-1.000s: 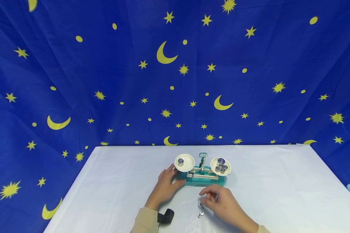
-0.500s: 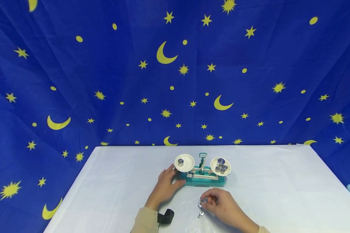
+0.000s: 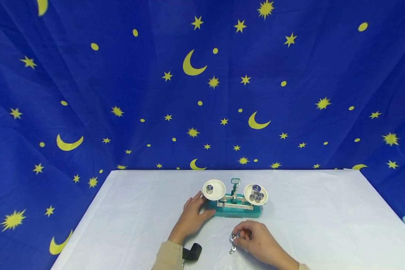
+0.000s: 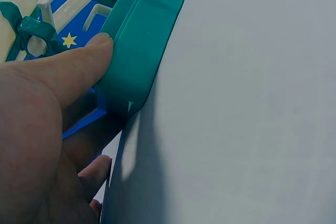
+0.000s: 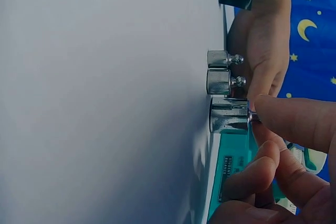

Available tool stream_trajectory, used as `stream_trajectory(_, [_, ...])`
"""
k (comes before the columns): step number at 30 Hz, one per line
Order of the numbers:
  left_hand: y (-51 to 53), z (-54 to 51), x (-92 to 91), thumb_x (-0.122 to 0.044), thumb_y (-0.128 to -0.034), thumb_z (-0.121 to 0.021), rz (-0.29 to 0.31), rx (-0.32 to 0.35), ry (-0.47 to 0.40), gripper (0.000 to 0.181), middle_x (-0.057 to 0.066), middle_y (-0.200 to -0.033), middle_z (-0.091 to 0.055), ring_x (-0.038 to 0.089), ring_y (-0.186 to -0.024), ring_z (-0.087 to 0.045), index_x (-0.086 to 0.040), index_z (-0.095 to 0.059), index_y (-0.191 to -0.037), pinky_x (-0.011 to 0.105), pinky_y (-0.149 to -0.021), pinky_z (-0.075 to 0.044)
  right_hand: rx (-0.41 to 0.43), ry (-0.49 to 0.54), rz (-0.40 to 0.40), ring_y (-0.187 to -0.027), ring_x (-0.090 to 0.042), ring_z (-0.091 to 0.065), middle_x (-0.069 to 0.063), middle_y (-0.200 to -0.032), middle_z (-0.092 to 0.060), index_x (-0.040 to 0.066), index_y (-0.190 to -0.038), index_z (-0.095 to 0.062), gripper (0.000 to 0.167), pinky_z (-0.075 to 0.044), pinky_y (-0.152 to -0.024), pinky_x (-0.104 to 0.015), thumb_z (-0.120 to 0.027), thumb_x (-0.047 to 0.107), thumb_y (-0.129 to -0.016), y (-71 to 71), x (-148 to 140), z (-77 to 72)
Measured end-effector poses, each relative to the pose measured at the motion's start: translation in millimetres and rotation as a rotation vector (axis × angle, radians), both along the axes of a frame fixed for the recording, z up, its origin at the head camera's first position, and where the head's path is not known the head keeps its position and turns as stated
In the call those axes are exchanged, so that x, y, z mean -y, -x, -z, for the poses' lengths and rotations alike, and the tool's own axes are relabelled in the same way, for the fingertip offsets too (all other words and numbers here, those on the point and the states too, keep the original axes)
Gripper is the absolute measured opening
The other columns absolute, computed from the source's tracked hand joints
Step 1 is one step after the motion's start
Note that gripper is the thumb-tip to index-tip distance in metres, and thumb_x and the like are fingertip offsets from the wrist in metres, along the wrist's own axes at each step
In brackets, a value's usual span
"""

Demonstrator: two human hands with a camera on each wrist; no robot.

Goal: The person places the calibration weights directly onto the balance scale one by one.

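Note:
A green balance scale (image 3: 236, 212) stands on the table with two white pans. The left pan (image 3: 218, 190) bears one metal weight (image 3: 209, 189); the right pan (image 3: 264, 198) holds several. My left hand (image 3: 190, 218) grips the left end of the base, its thumb on the green casing (image 4: 137, 51) in the left wrist view. In front of the scale, my right hand (image 3: 257, 240) pinches the knob of a metal weight (image 5: 229, 115) between thumb and forefinger, the weight upright on the table. Two smaller weights (image 5: 218, 82) (image 5: 216, 59) stand beside it.
A black curved object (image 3: 193, 252) lies by the left sleeve (image 3: 168, 255). The white tabletop (image 3: 317, 213) extends to both sides, and a blue cloth (image 3: 141, 90) with yellow stars and moons hangs behind it.
My right hand has come down slightly onto the knob of the larger weight, thumb and forefinger closing on it. The left hand keeps its place on the base.

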State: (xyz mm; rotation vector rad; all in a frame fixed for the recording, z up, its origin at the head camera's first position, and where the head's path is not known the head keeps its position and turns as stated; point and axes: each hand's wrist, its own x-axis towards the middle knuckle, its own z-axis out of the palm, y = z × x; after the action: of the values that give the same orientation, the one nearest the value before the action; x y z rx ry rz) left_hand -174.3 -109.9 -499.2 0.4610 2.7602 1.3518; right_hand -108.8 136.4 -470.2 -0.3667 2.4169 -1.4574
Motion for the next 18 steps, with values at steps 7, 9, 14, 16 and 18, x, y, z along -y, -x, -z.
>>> stream_trajectory(7, [-1.3, -0.1, 0.0, -0.039, -0.0926, -0.070, 0.004, -0.019, -0.003, 0.065, 0.024, -0.151, -0.045, 0.042, -0.146, -0.031, 0.001, -0.054, -0.141, 0.061, -0.121, -0.013, 0.018, -0.007, -0.001, -0.062, -0.007, -0.049, 0.002, -0.074, -0.058, 0.011, -0.096, -0.072, 0.015, -0.043, -0.051, -0.021, -0.079, 0.017, -0.084, 1.2, 0.6, 0.7])
stream_trajectory(9, [-1.3, 0.1, 0.1, -0.038, -0.0926, -0.070, 0.012, -0.038, 0.001, 0.064, 0.023, -0.149, -0.048, 0.042, -0.145, -0.032, 0.002, -0.055, -0.140, 0.062, -0.121, -0.013, 0.010, -0.011, -0.002, -0.062, -0.007, -0.049, 0.002, -0.074, -0.058, 0.011, -0.095, -0.072, 0.015, -0.043, -0.050, -0.021, -0.080, 0.017, -0.084, 1.6, 1.3, 0.8])
stream_trajectory(14, [-1.2, 0.9, 0.1, -0.038, -0.0931, -0.070, 0.018, -0.057, 0.010, 0.064, 0.021, -0.148, -0.050, 0.042, -0.145, -0.033, 0.001, -0.055, -0.140, 0.062, -0.121, -0.013, -0.012, -0.022, -0.007, -0.061, -0.006, -0.049, 0.003, -0.073, -0.057, 0.011, -0.093, -0.071, 0.013, -0.042, -0.050, -0.021, -0.079, 0.016, -0.084, 2.2, 2.5, 1.4])
stream_trajectory(16, [-1.3, 0.8, 0.3, -0.039, -0.0932, -0.069, 0.018, -0.055, 0.011, 0.064, 0.021, -0.148, -0.050, 0.042, -0.145, -0.033, 0.001, -0.055, -0.141, 0.062, -0.121, -0.013, -0.021, -0.028, -0.011, -0.061, -0.006, -0.049, 0.004, -0.073, -0.057, 0.011, -0.092, -0.071, 0.012, -0.042, -0.050, -0.021, -0.079, 0.016, -0.084, 2.5, 2.9, 1.9])
stream_trajectory(18, [-1.3, 0.9, 0.5, -0.038, -0.0932, -0.069, 0.018, -0.053, 0.008, 0.064, 0.022, -0.148, -0.050, 0.042, -0.145, -0.033, 0.001, -0.055, -0.141, 0.062, -0.121, -0.013, -0.029, -0.032, -0.014, -0.061, -0.005, -0.049, 0.004, -0.072, -0.057, 0.012, -0.091, -0.070, 0.011, -0.042, -0.051, -0.021, -0.079, 0.016, -0.085, 2.7, 3.4, 2.4])
